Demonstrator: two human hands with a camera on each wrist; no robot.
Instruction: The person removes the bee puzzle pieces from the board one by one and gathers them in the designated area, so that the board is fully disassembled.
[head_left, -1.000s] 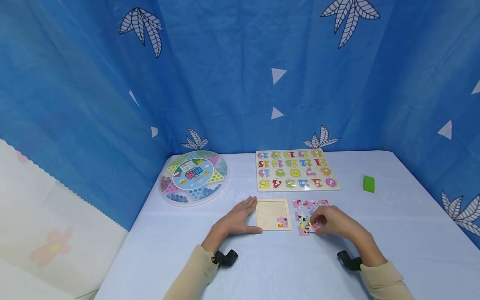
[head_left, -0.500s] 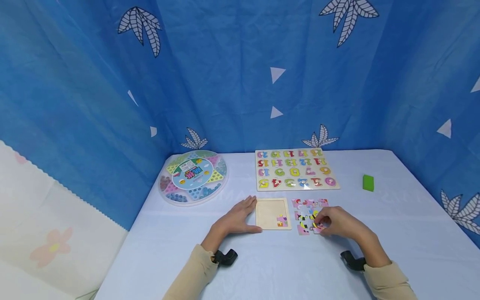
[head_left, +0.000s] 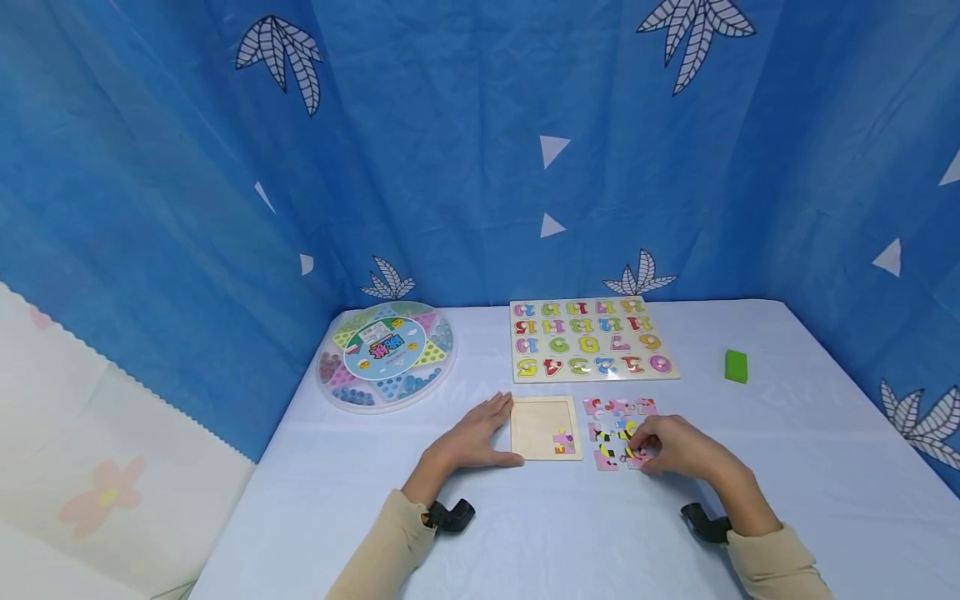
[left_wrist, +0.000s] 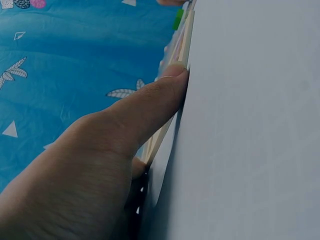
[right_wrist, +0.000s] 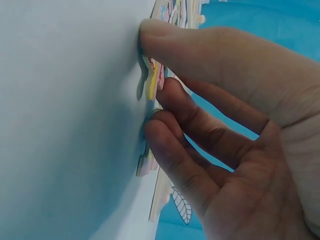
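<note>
On the table stands a small square wooden puzzle tray (head_left: 534, 421) with one pink jigsaw piece (head_left: 565, 443) in its near right corner. My left hand (head_left: 468, 435) rests at the tray's left side, fingers stretched along it and thumb against the near edge, as the left wrist view also shows. To the right lie several loose pink picture pieces (head_left: 606, 460) in rough rows. Over their near right part, my right hand (head_left: 678, 446) pinches a jigsaw piece (right_wrist: 153, 82) low at the tabletop between thumb and fingertips. The hand partly covers that piece.
Behind the tray lies a wooden number board (head_left: 596, 340) with coloured numerals. A round Chinese checkers box (head_left: 388, 354) stands at the back left. A green block (head_left: 737, 367) lies to the right. Blue curtain (head_left: 480, 150) hangs behind the table.
My right hand has slid slightly to the right over the loose pieces, baring more of the picture, and has stayed nearly still since. My left hand has kept its place at the tray.
</note>
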